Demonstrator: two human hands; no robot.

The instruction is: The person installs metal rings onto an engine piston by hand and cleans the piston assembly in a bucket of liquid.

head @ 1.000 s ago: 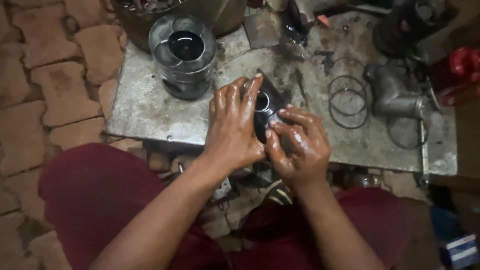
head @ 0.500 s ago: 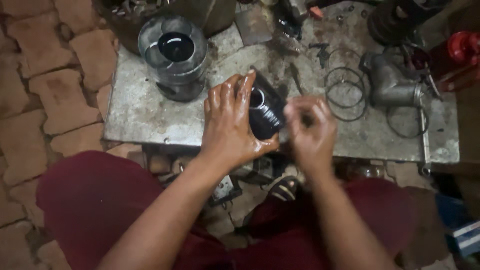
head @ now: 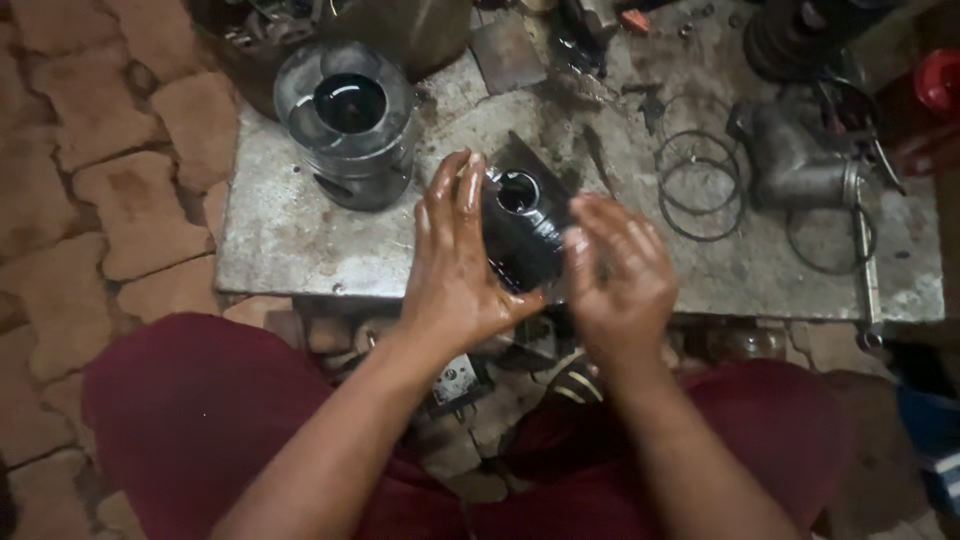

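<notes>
Seen from above, the left hand (head: 455, 265) cradles a dark oily piston (head: 522, 232) over a metal work plate (head: 290, 240); the right hand (head: 618, 275), fingers loosely spread, touches its side. Farther off lie piston rings (head: 700, 182) and a finned cylinder (head: 348, 125)

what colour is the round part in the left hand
Black and oily, the round part in the left hand; seen in the head view.

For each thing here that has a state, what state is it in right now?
Piston: dark, oily, tilted, held off the table.
Left hand: cupped around the piston, gripping it.
Right hand: open, blurred, beside the piston.
Second piston: standing upright on the table.
Rings: lying loose and flat.
Metal housing: lying on its side.
</notes>
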